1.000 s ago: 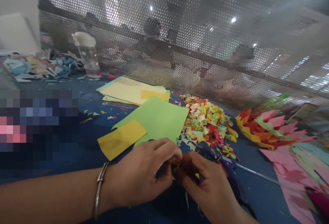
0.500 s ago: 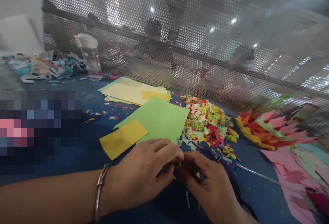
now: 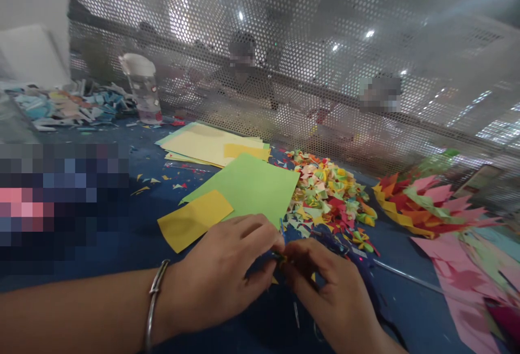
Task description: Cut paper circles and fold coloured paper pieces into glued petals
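Note:
My left hand [image 3: 233, 270], with a silver bangle on the wrist, and my right hand [image 3: 331, 286] meet over the table's near side. Their fingertips pinch a small folded yellow paper piece [image 3: 281, 258], mostly hidden by the fingers. Just beyond my left hand lies a light green paper sheet [image 3: 252, 186]. A yellow paper strip [image 3: 195, 220] overlaps its left corner. Beside my right hand rests a dark blue glue gun [image 3: 363, 259] with a small red light and a clear glue stick [image 3: 408, 275] sticking out behind it.
Small folded coloured papers [image 3: 329, 189] form a heap behind my right hand. Further right are a layered paper flower [image 3: 430, 205] and pink paper [image 3: 450, 283]. Pale sheets [image 3: 207, 142], a lidded cup [image 3: 144, 91] and paper scraps [image 3: 69, 105] lie toward a perforated screen [image 3: 296, 61].
My left hand has shifted slightly, and its fingertips have parted a little from the right ones, so more of the small yellow piece shows. The surrounding papers are unmoved.

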Available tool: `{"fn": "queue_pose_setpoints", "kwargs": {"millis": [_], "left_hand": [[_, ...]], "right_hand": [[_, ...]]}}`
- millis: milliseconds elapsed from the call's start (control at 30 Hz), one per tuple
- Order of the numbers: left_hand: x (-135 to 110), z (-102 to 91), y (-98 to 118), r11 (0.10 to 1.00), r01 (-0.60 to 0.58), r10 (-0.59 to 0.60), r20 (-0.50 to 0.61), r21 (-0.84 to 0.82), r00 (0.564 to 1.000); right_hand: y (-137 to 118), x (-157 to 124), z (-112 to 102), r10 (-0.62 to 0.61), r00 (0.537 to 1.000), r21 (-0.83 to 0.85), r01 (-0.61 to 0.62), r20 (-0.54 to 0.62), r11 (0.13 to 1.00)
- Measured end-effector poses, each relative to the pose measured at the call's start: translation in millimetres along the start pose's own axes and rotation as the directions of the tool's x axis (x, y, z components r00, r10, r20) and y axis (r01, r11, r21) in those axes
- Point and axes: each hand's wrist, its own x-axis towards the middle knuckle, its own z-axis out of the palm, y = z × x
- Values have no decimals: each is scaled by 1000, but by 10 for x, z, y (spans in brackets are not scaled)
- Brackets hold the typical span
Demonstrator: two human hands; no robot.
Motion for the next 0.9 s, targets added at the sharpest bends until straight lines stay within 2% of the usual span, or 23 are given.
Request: {"fn": "queue_pose_setpoints", "kwargs": {"millis": [133,433,733,900], "left_hand": [[-3,1,-14,1000,-11,11,-21,-9,1000],[25,-20,-6,1000,-6,5,15,9,1000],[24,39,-54,998,50,-47,93,-30,995],[36,46,-57,994,110,-109,82,-15,991]], "right_hand": [[18,-4,-13,-23,999,-27,24,30,999],[30,3,-25,-62,998,-46,63,16,997],[58,18,-8,-31,998,-30,32,62,999],[62,21,10,6,995,-62,0,104,998]]}}
